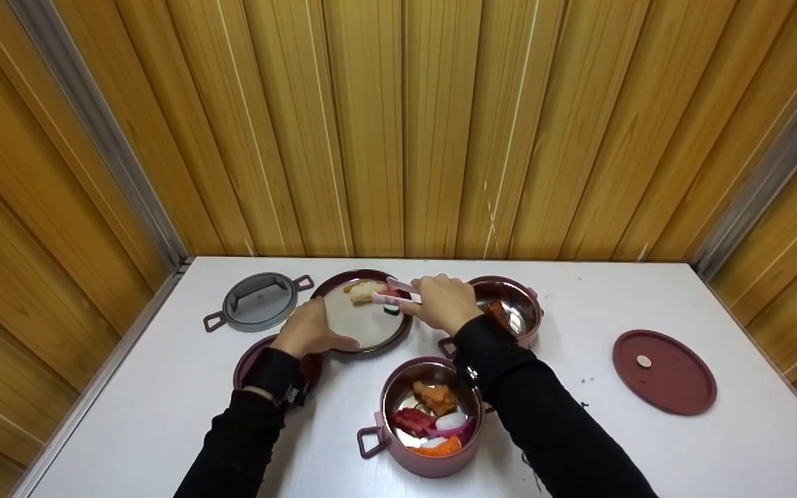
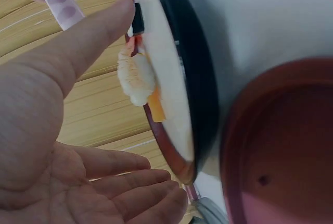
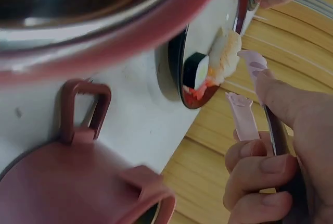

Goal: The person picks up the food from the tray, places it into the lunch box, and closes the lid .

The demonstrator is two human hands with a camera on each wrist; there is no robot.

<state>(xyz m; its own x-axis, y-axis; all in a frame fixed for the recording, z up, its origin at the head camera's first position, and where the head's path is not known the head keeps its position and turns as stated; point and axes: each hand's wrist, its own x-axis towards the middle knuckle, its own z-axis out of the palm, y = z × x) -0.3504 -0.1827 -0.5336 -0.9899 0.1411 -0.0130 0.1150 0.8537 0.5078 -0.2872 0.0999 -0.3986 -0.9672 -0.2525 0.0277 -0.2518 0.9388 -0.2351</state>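
Holding tongs above a plate of food pieces, with the second hand released alongside
The right hand (image 1: 443, 304) grasps pale pink tongs (image 3: 243, 120) in curled fingers, their tips parted near the food; the left hand (image 1: 308, 328), thumb spread and fingers extended, lies at the near-left edge of the dark-rimmed plate (image 1: 343, 318), though contact cannot be told. On the far side of the plate rest a whitish piece (image 1: 365, 290) and, to its right, a black-wrapped roll (image 3: 196, 70). Nearer the person, a pink pot (image 1: 433, 465) contains orange, red and white pieces; a second pot (image 1: 524, 299), partly behind the right hand, contains a reddish-brown piece. A grey lid (image 1: 260, 304) lies left of the plate, a dark-red disc (image 1: 675, 373) far right
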